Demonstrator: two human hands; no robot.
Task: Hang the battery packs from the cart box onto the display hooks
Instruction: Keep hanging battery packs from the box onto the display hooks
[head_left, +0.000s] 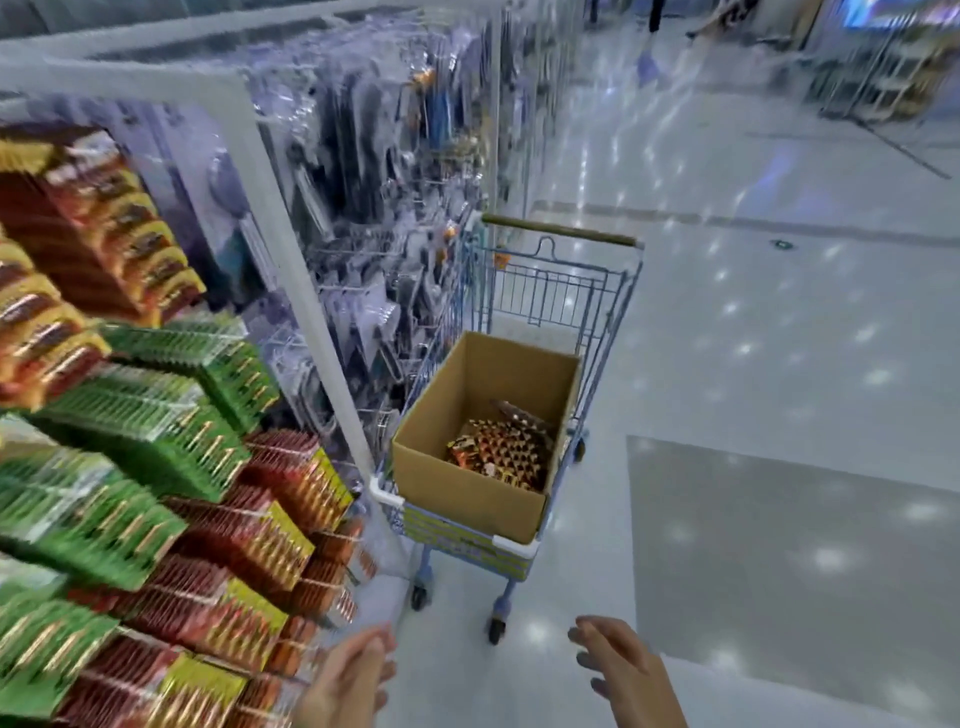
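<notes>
Battery packs (498, 454) lie in a loose heap at the bottom of the open cardboard box (467, 488), which sits in the blue cart (613, 291) beside the display rack (156, 441), where rows of green and red packs already hang. The left hand (353, 675) and right hand (621, 662) hover low, near the cart, fingers relaxed and holding nothing.

No print is legible: the packs (156, 467) at nine o'clock and the cart's yellow band (457, 535) are blurred.
</notes>
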